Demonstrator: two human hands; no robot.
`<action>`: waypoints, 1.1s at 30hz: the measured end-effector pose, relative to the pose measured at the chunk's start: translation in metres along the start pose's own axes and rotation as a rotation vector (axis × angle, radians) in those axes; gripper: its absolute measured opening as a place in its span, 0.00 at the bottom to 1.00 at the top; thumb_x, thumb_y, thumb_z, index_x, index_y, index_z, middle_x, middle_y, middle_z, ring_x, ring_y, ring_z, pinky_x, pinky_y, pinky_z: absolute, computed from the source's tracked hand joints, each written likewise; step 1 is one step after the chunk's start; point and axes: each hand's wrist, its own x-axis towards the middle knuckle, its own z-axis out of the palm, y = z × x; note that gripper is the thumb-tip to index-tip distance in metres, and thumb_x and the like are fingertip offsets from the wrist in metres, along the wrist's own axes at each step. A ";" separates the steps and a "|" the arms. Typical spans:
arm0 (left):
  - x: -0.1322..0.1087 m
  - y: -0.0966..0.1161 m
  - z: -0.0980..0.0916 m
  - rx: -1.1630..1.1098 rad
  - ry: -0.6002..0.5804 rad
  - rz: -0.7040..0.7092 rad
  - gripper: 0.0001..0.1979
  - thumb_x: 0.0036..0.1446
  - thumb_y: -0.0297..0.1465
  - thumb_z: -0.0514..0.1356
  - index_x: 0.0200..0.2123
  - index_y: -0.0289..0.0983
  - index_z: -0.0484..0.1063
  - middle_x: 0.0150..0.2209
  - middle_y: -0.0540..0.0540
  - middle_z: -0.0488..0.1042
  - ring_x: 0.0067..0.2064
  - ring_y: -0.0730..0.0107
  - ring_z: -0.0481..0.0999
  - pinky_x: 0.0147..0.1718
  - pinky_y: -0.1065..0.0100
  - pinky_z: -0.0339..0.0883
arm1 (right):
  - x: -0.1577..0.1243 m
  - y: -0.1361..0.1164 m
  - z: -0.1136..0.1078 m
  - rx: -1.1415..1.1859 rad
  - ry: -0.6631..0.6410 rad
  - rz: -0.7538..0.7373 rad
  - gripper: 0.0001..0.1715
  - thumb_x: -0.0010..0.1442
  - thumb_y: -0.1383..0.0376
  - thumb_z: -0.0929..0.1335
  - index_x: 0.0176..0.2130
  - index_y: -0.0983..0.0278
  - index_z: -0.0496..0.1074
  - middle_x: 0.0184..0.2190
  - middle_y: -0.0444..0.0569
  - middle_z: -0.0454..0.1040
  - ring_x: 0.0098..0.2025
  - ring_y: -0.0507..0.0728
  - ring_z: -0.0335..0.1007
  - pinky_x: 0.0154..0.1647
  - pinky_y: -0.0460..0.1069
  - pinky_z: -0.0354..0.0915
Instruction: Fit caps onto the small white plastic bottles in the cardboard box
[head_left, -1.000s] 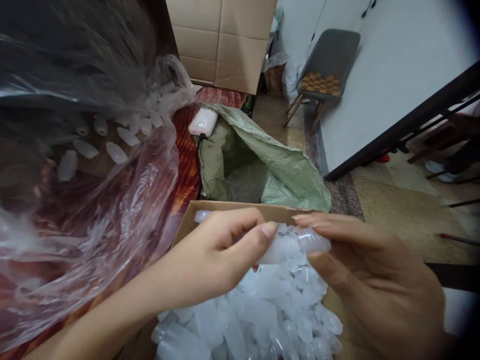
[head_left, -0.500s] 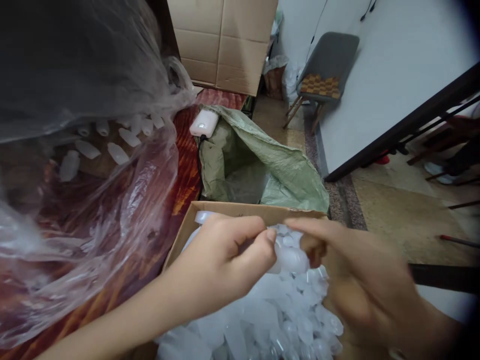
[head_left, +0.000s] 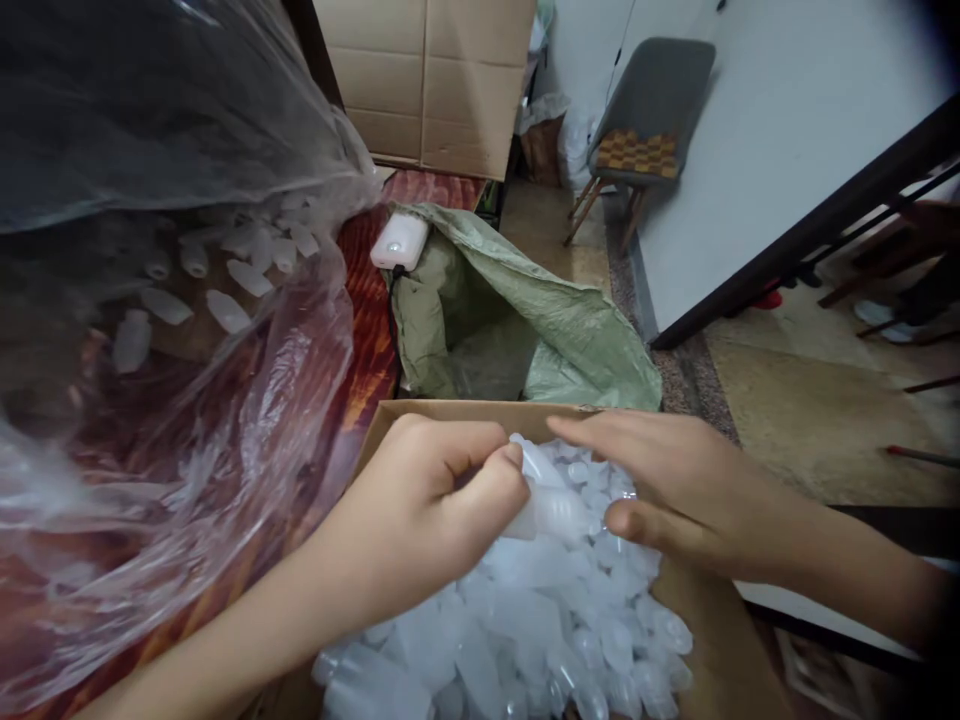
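Over a cardboard box [head_left: 480, 408] heaped with small translucent white plastic bottles [head_left: 525, 610], my two hands face each other. My left hand [head_left: 450, 490] is closed in a pinch around a translucent plastic bottle [head_left: 556, 512], whose end sticks out to the right past the thumb; the rest is hidden by the fingers. On the other side, my right hand [head_left: 675, 480] is open above the heap, thumb and fingers apart, holding nothing.
Behind the box stands an open green woven sack [head_left: 592, 340] with a white device [head_left: 400, 242] and black cable at its rim. Clear plastic sheeting [head_left: 292, 350] covers more bottles [head_left: 229, 312] on the left. A grey chair [head_left: 660, 100] stands beyond.
My right hand has opened, its thumb and fingers spreading apart. My left hand has shifted slightly left, and more of the bottle in it shows. The view has tilted a little.
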 end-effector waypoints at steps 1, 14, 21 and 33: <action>0.000 0.001 0.000 0.000 -0.013 -0.007 0.17 0.58 0.32 0.49 0.17 0.37 0.55 0.18 0.55 0.55 0.20 0.79 0.56 0.17 0.73 0.48 | 0.003 -0.001 -0.001 0.019 0.014 0.010 0.39 0.66 0.41 0.52 0.60 0.67 0.57 0.46 0.59 0.75 0.48 0.62 0.74 0.44 0.56 0.70; -0.004 -0.017 0.024 0.650 0.580 0.519 0.10 0.61 0.28 0.58 0.46 0.39 0.68 0.53 0.39 0.67 0.58 0.50 0.62 0.53 0.52 0.60 | 0.031 0.003 0.032 0.309 0.141 0.610 0.33 0.64 0.48 0.63 0.60 0.64 0.54 0.50 0.58 0.71 0.39 0.59 0.73 0.34 0.52 0.66; -0.002 -0.041 0.057 0.785 -0.296 0.474 0.14 0.60 0.33 0.59 0.50 0.41 0.68 0.33 0.46 0.73 0.35 0.57 0.72 0.31 0.60 0.66 | -0.018 0.006 0.027 0.002 -0.405 0.245 0.06 0.59 0.71 0.64 0.36 0.64 0.70 0.33 0.50 0.72 0.37 0.61 0.67 0.39 0.55 0.62; -0.001 -0.033 0.047 0.736 -0.268 0.406 0.13 0.60 0.25 0.54 0.49 0.36 0.65 0.32 0.48 0.73 0.34 0.61 0.71 0.32 0.61 0.64 | -0.034 0.002 0.026 0.191 -0.268 0.434 0.08 0.60 0.69 0.64 0.41 0.62 0.68 0.36 0.50 0.72 0.39 0.59 0.69 0.39 0.54 0.67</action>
